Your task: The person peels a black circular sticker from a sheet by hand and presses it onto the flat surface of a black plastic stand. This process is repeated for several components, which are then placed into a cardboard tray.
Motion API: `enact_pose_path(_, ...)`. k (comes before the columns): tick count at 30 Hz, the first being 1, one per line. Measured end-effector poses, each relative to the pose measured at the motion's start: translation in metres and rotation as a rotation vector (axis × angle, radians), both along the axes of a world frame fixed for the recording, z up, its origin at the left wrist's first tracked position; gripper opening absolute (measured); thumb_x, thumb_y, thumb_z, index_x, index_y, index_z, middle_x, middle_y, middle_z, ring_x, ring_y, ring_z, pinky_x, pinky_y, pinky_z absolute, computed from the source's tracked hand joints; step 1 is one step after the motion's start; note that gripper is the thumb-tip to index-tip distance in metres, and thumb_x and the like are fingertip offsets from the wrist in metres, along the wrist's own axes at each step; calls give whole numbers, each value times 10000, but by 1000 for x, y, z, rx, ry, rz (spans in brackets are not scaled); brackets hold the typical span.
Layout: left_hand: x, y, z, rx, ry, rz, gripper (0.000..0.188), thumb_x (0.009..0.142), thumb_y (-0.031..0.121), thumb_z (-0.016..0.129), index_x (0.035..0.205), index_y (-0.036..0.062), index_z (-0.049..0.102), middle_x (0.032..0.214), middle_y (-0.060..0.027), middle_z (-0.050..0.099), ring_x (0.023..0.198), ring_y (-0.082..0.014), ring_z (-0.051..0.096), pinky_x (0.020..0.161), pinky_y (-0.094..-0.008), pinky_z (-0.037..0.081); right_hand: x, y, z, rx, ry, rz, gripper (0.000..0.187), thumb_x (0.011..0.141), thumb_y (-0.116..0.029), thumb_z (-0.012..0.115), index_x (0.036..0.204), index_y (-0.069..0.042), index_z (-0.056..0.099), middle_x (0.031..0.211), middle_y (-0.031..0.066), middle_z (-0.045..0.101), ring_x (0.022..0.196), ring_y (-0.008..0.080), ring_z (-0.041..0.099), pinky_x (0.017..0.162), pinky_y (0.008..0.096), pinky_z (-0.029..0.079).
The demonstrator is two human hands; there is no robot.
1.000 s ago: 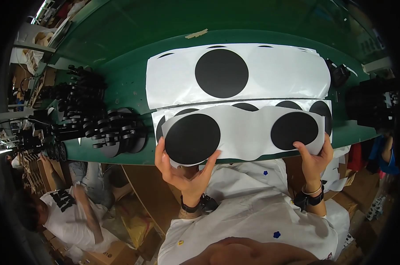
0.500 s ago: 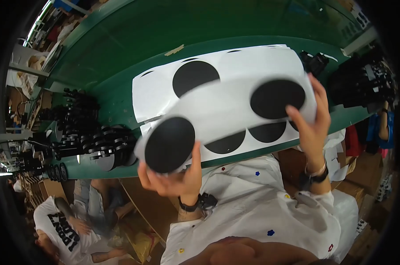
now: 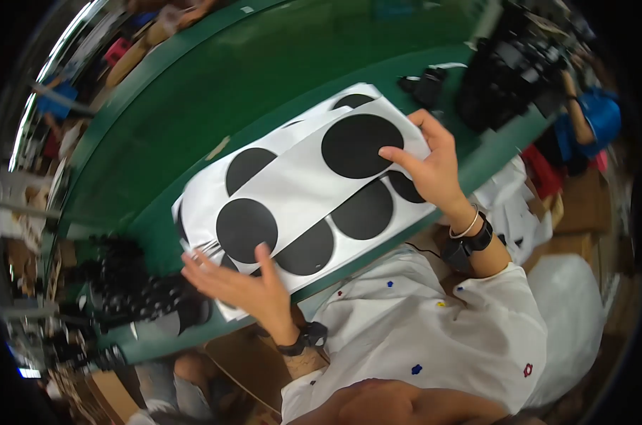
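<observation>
A long white sheet with two big black discs on it lies slantwise over a pile of similar white sheets with black discs on the green bench. My right hand grips the sheet's right end, thumb on top by the black disc and fingers behind the edge. At the other end, my left hand is spread, its thumb raised near the left disc and its fingers along the pile's left edge. Whether its fingertips touch the sheets cannot be made out. Both wrists carry a black strapped device.
Black plastic parts are heaped on the bench's left. More black parts stand at the far right, beside a small black item. The green bench has a raised back wall. A person in blue is at the right; another person's knees show lower left.
The top sheet, bowed and lifted before, now lies flatter over the pile. My left hand has let go of its end and spread out. My right hand still grips; the view has turned.
</observation>
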State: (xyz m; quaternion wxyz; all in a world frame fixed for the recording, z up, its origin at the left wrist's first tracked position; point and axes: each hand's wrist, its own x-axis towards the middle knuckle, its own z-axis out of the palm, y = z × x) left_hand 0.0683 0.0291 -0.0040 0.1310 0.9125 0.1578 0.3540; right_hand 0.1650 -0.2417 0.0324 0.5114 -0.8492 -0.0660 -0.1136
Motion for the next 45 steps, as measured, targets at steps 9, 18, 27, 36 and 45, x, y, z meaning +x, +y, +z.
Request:
enact_pose_path(9,-1,15,-16,126,64,19,678,894,493,535,1390,63,364,1430,-139,366,1333,-371,284,1079,-504,216,-159,-198,98,43,-687,-808,349,762,4,723,1075,-17,570,996,68,649,848,120,614,791,240,477)
enact_pose_path(18,3,15,-15,144,116,-12,622,890,461,550,1364,84,406,1390,-141,418,1312,-339,331,1059,-515,237,-226,-358,-91,-1063,553,-1584,626,744,-324,737,1256,-52,500,1294,223,481,1242,329,429,1016,433,358)
enact_pose_path(27,0,5,-5,26,146,64,584,868,337,575,1346,45,410,1394,-145,399,1311,-380,307,1060,-549,211,-40,-36,4,-321,-490,48,326,745,109,514,1029,-6,627,1034,132,615,926,311,597,840,345,482)
enact_pose_path(36,-7,4,2,-63,32,20,507,856,238,581,1294,18,450,1339,-149,448,1281,-379,345,1047,-547,237,26,-5,-4,-325,-465,121,349,688,146,432,964,17,602,970,140,603,913,322,577,751,371,477)
enact_pose_path(45,-5,11,144,-171,-364,-1046,240,826,11,550,1064,0,525,949,-123,615,846,-303,603,891,-388,441,15,-35,4,-374,-445,70,321,706,151,409,916,24,617,912,119,626,778,245,600,669,305,460)
